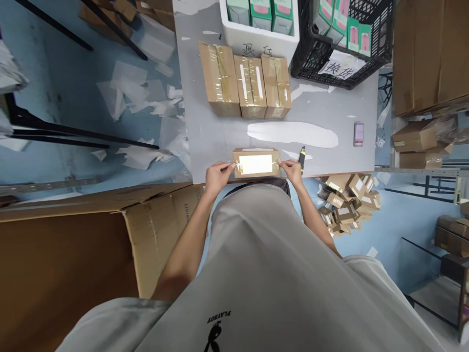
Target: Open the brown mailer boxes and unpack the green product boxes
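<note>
A small taped cardboard box (256, 171) with a white label on its upper face lies at the table's front edge, close to my body. My left hand (218, 177) pinches its left end, thumb and fingers together at the corner. At the opposite end my right hand (292, 171) grips the right edge in the same way. Just beside my right hand lies a yellow and black utility knife (302, 158). Beyond the box is a long white patch (293, 135) on the grey tabletop.
Three taped cardboard boxes (252, 90) stand in a row farther back on the table (322, 110). Behind them are a white foam bin (258, 41) and a black crate (311, 63), both holding green-and-pink cartons. A large open carton (154, 239) stands left; many small boxes (346, 208) lie piled right.
</note>
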`<action>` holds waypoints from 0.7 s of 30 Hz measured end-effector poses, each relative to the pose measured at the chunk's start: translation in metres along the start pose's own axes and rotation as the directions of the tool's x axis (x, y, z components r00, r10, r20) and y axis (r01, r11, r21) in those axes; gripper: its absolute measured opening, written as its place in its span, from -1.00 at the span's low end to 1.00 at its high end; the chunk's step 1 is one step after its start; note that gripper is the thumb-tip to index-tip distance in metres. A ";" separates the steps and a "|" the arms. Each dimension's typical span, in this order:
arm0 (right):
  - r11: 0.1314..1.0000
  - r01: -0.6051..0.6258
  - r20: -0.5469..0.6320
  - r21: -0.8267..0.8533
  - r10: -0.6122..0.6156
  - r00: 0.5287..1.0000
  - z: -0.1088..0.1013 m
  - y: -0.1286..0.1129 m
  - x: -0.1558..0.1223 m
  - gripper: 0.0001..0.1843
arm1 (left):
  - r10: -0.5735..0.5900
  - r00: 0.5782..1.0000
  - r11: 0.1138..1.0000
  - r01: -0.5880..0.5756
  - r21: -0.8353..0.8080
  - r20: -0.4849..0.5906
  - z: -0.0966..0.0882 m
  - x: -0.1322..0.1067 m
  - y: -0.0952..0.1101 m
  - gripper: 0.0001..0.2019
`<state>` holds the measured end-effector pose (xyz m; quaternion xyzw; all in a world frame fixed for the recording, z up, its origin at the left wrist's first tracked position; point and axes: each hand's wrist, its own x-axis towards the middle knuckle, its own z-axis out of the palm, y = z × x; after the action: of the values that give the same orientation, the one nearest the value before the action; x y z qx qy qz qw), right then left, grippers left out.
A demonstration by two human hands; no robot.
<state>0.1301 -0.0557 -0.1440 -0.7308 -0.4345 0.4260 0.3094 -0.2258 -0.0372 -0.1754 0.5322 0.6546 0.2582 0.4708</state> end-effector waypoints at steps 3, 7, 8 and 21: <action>0.997 -0.027 -0.010 -0.078 0.026 1.000 0.005 -0.004 0.006 -0.31 | -0.053 0.998 0.997 0.054 0.046 -0.029 0.003 0.005 0.005 -0.67; 0.991 -0.067 -0.006 -0.113 0.067 0.998 0.013 0.005 0.015 -0.22 | -0.138 0.989 0.990 0.139 0.027 -0.056 0.011 0.014 0.003 -0.70; 0.993 -0.062 -0.005 -0.102 0.062 0.998 0.013 0.009 0.017 -0.20 | -0.146 0.988 0.989 0.147 0.010 -0.057 0.013 0.016 0.000 -0.67; 0.986 -0.133 0.098 -0.098 0.143 0.985 0.031 0.056 -0.002 -0.58 | -0.175 0.978 0.979 0.184 -0.082 0.112 0.031 0.005 -0.025 -0.39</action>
<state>0.1229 -0.0787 -0.2029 -0.7492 -0.4174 0.4640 0.2220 -0.2095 -0.0452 -0.2109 0.4615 0.6619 0.2162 0.5497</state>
